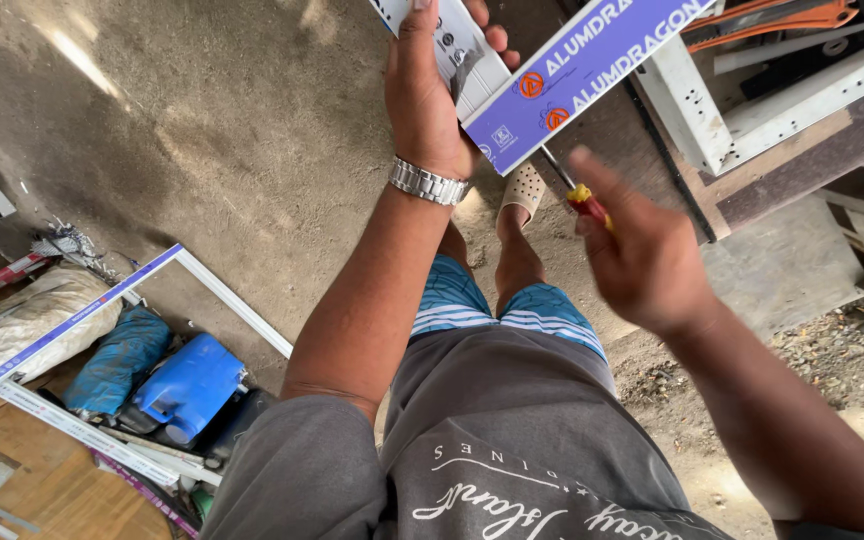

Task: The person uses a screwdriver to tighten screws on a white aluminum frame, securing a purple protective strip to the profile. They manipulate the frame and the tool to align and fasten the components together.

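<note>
My left hand (430, 95), with a metal watch on the wrist, grips a white aluminium profile (457, 50) near the top of the view. A second profile with a purple protective film (592, 60) crosses it at an angle and runs up to the right. My right hand (642, 255) holds a screwdriver with a red and yellow handle (588, 206). Its metal shaft points up toward the joint where the two profiles meet. The right hand is blurred.
A white workbench frame (742, 120) with orange tools stands at the upper right. At the lower left lie a blue plastic canister (190, 385), a blue bag, a sack and long profiles (72, 325). Bare dirt floor lies beneath. My sandalled foot (524, 190) shows below the profiles.
</note>
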